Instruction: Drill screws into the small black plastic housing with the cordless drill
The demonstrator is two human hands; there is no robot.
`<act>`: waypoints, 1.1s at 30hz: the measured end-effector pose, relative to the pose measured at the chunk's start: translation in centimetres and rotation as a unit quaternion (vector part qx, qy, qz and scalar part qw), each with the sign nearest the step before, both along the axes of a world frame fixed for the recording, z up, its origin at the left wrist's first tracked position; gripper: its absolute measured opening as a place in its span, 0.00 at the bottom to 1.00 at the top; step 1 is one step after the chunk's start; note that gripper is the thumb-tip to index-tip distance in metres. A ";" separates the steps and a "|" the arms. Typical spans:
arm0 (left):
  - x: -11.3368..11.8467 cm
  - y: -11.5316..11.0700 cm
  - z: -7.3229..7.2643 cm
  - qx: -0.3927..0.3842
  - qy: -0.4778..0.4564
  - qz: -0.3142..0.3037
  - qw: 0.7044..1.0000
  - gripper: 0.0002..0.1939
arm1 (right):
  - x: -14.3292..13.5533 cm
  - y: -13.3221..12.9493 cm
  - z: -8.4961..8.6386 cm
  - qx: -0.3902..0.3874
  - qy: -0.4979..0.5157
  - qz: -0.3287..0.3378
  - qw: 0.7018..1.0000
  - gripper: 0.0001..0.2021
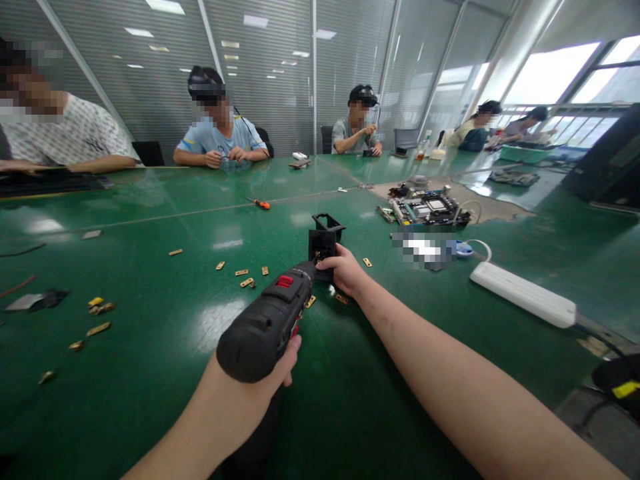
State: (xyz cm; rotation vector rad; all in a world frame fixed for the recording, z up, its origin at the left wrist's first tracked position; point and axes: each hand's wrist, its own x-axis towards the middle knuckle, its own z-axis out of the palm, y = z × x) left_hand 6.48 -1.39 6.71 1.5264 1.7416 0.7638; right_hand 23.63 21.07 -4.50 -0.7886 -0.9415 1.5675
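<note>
A black and red cordless drill [273, 317] is gripped in my left hand [280, 370], its nose pointing away from me. My right hand [347, 272] has its fingers closed on the edge of a small black plastic housing [323, 244], held up off the green table. The drill's tip meets the face of this housing, though the exact contact spot is too small to make out. Just behind stands another black open frame piece [329, 225]; I cannot tell whether it is joined to the housing. Several small brass strips [247, 282] lie around the drill's nose.
More brass pieces [99, 328] are scattered on the left. An orange screwdriver [261, 204] lies farther out. To the right are a circuit board [425, 208] and a white power strip [524, 293]. Several people sit along the far side of the table [165, 200].
</note>
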 end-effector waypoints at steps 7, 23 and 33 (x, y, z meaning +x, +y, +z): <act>-0.2 0.2 -0.4 -0.017 -0.005 0.003 1.000 0.24 | 0.0 0.0 0.0 0.005 -0.008 -0.002 1.000 0.22; -0.7 0.5 -1.5 0.011 0.020 0.002 1.000 0.26 | 0.1 0.3 -0.3 0.007 -0.003 -0.001 1.000 0.22; -0.7 0.6 -1.7 0.007 -0.003 -0.010 1.000 0.25 | 0.0 0.2 -0.3 0.010 0.000 -0.002 1.000 0.23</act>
